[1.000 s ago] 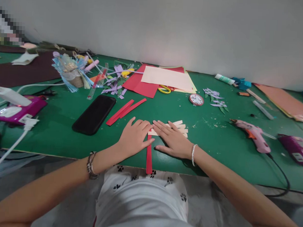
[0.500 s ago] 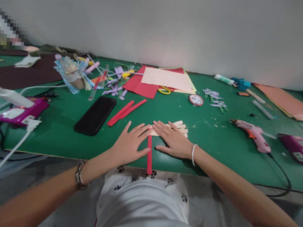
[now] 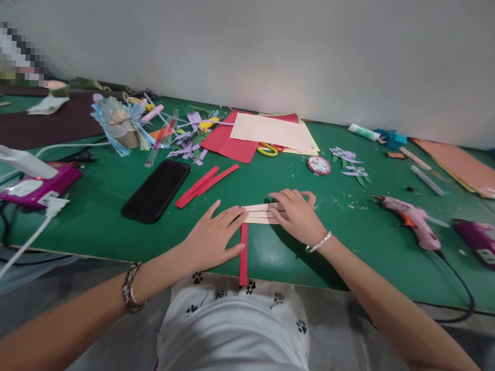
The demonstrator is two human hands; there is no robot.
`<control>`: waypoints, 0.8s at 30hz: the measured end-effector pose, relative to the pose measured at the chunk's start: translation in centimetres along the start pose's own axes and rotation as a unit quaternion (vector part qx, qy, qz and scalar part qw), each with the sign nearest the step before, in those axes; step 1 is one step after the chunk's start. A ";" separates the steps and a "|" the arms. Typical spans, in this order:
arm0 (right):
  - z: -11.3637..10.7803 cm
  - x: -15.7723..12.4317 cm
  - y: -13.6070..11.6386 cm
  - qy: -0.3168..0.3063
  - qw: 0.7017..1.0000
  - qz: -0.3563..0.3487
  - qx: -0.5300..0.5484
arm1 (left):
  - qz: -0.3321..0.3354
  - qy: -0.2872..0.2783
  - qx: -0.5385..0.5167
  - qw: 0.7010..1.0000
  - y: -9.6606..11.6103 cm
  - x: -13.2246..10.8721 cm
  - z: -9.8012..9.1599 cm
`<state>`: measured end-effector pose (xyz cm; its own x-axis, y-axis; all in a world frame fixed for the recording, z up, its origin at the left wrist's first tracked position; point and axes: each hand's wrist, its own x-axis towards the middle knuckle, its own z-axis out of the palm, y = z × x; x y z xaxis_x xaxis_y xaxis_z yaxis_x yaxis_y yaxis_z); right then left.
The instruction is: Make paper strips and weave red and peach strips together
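My left hand (image 3: 215, 238) lies flat with fingers spread, its fingertips pressing the left ends of several pale paper strips (image 3: 260, 214). A red paper strip (image 3: 244, 256) runs from those ends toward the table's front edge, beside my left thumb. Over the right part of the pale strips is my right hand (image 3: 298, 215), with bent fingers, thumb and forefinger closed on a pale strip. The strips' far right ends are hidden beneath it.
A black phone (image 3: 156, 192) and loose red strips (image 3: 207, 187) lie to the left. Paper sheets (image 3: 273, 132), yellow-handled scissors (image 3: 267, 150) and a round tin-like disc (image 3: 318, 165) are behind. At right rests a pink glue gun (image 3: 412, 218); purple power strips (image 3: 40, 186) sit at left.
My right hand has shifted right along the pale strips, from lying flat to bent fingers, uncovering their left and middle parts. My left hand stays in place.
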<state>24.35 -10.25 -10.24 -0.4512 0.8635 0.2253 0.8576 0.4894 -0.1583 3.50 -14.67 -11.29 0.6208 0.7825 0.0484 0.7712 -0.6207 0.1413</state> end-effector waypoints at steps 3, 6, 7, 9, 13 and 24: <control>-0.4 0.6 0.2 -0.001 1.000 -0.010 -0.023 | -0.008 -0.002 -0.009 1.000 0.0 0.0 0.0; -1.1 1.1 0.2 -0.006 1.000 -0.004 -0.007 | -0.006 -0.001 -0.013 1.000 0.0 0.0 -0.1; -1.3 1.3 0.2 -0.013 1.000 0.002 -0.001 | -0.005 0.002 -0.014 1.000 -0.1 0.0 0.0; -1.6 1.4 0.2 -0.035 0.999 0.005 0.004 | -0.003 0.009 -0.015 1.000 -0.1 0.0 0.1; -1.8 1.3 0.4 -0.101 0.994 -0.022 0.027 | 0.000 0.017 -0.014 1.000 -0.3 -0.1 0.4; -3.9 2.6 -0.4 -0.249 0.966 0.040 0.055 | -0.005 0.021 -0.002 1.000 -0.3 -0.1 0.5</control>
<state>23.75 -8.67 -5.86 -0.4714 0.8373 -0.2770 0.8753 0.4059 -0.2629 3.28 -14.65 -11.84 0.6070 0.7898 0.0883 0.7764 -0.6130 0.1464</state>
